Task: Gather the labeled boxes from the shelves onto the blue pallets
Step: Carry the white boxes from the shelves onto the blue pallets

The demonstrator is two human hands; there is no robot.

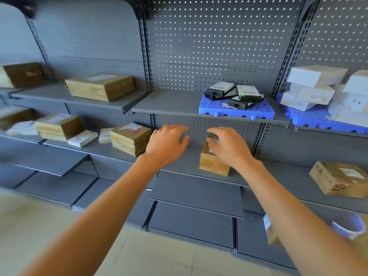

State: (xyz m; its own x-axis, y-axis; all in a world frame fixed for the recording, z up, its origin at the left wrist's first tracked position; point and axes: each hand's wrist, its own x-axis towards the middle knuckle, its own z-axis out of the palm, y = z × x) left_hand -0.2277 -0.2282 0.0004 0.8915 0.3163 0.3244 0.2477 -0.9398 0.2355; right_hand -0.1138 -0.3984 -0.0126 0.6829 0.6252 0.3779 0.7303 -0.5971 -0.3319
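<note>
Sitting on the upper shelf (pixel 169 102): two blue pallets (pixel 237 110), three black boxes (pixel 249 94). Standing upright, long axis running away: one brown box (pixel 213 162). Touching its top with curled fingers, right hand (pixel 229 146); hovering spread and empty, left hand (pixel 167 144).

Bright, even daylight tone; light shines through pegboard holes (pixel 209 46) from behind. Shadows soft, faint. Wide-angle bend curves shelf uprights (pixel 146 56) toward edges. Motion blur smears left-side boxes (pixel 20 118) and top-left corner. Centre fairly sharp; slight overall softness.
</note>
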